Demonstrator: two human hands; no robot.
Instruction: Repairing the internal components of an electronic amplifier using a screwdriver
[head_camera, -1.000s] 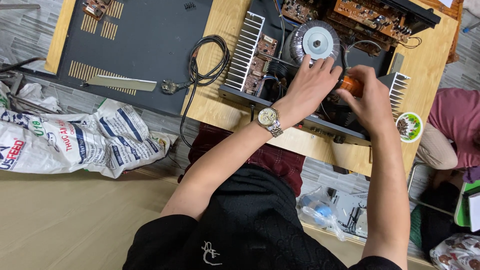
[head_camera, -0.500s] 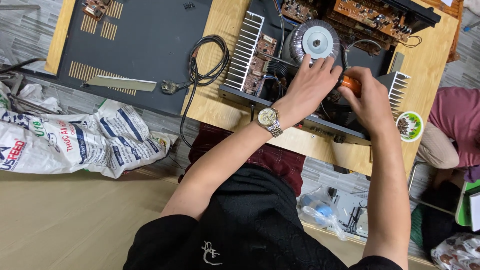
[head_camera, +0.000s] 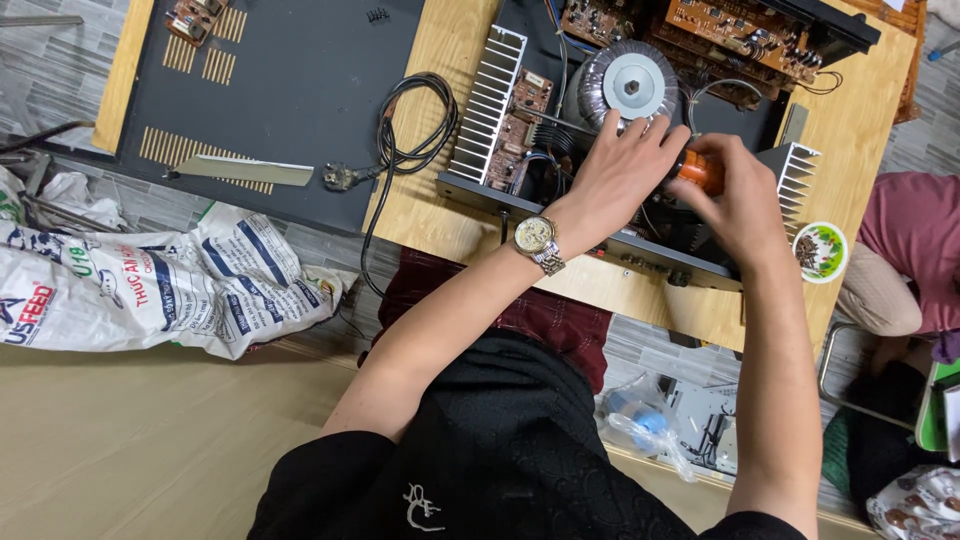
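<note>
— Gripping what, exactly?
— Right hand (head_camera: 735, 195) is closing around an orange handle (head_camera: 703, 171), likely a screwdriver; its tip is hiding inside the amplifier (head_camera: 640, 130). Left hand (head_camera: 620, 180) is lying open and flat, fingers spread, pressing down just below the round transformer (head_camera: 632, 85), holding nothing I can see.
— Where is that handle sitting?
— Over the chassis's right part, between the two hands, beside the right heatsink (head_camera: 797, 172).
— What is the chassis holding?
— It is lying open on a wooden table (head_camera: 440, 200): brown boards (head_camera: 740, 30) along the far side, the grey ring transformer in the middle, finned heatsinks at both ends.
— Anything else holding something?
— A small round bowl (head_camera: 820, 251) with a green rim is sitting at the table's right edge, with small dark bits inside, too tiny to tell.
— Packages?
— A white woven sack (head_camera: 160, 285) with blue, red and green print is lying crumpled on the floor at left. A clear bag (head_camera: 640, 425) with something blue is lying under the table.
</note>
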